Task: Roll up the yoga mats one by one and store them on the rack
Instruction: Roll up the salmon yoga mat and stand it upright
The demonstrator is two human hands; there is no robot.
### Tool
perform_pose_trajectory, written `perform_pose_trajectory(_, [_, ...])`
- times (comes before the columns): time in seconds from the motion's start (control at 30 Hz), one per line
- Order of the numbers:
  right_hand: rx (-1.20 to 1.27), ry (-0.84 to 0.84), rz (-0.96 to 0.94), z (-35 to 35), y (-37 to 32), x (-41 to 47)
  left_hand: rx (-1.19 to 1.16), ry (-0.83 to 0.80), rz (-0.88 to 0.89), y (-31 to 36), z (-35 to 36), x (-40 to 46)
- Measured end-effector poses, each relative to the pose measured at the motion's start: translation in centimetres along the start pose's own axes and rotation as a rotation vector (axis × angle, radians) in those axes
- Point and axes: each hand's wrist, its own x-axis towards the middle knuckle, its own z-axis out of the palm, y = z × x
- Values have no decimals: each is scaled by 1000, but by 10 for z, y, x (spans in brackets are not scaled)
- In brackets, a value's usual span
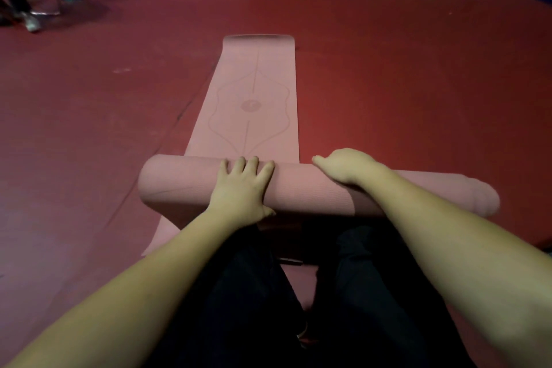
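**Roll half built, flat mat dead ahead**

Both your hands are on the roll [316, 188] right now, and it lies crosswise in front of your knees, long axis running left to right. Your left hand [243, 188] sits near the middle, fingers [253, 166] spread and laid flat over the top, thumb tucked round the near side. Your right hand [343, 166] is just beside it to the right, draped over the crest; its fingers go down the far side, so I cannot tell how they lie.

Here is what the next push turns on: the unrolled mat [254, 98] stretches straight away from your fingertips, its length square to the roll's axis. So forward is the way to drive, judging from this.

Watch the balance, though. The roll sticks out much further on your right than on your left, and its right end [484, 203] lies well past the flat strip's edge, on the red floor [418, 84]. Both hands crowd the left half. It looks skewed or telescoped, and I'd say it could worsen unless your right hand shifts outward

No rack in view
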Motion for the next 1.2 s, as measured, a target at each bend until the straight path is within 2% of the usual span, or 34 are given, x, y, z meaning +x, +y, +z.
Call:
perform_pose_trajectory(0.2, [41,-153,-82,-35,-3,-11,-40,-32,78,-14,-50,-5])
perform_pose_trajectory(0.4, [140,-326,-57,-5,0,-13,-124,-327,104,-8,-46,-4])
perform_pose_trajectory(0.47, [92,-208,-70,1,0,-11,-182,-388,87,-9,-43,4])
perform_pose_trajectory(0.57, [38,138,-134,5,1,-7,-329,-510,47,-19,-46,22])
perform_pose_trajectory(0.63, [24,283,-153,11,1,-11,-428,-624,26,-24,-46,36])
perform_pose_trajectory(0.73, [-2,377,-150,25,2,-22,-560,-775,-29,-30,-41,58])
perform_pose_trajectory(0.93, [-108,392,-86,47,-2,-29,-759,-944,-79,-32,-35,83])
perform_pose_trajectory(1.03, [-57,334,-67,39,0,-19,-780,-835,-75,-34,-31,80])
perform_pose_trajectory(1.13, [-24,272,-56,33,3,-7,-713,-517,-3,-33,-23,66])
perform_pose_trajectory(1.2, [-22,233,-56,31,5,1,-625,-243,31,-27,-11,45])
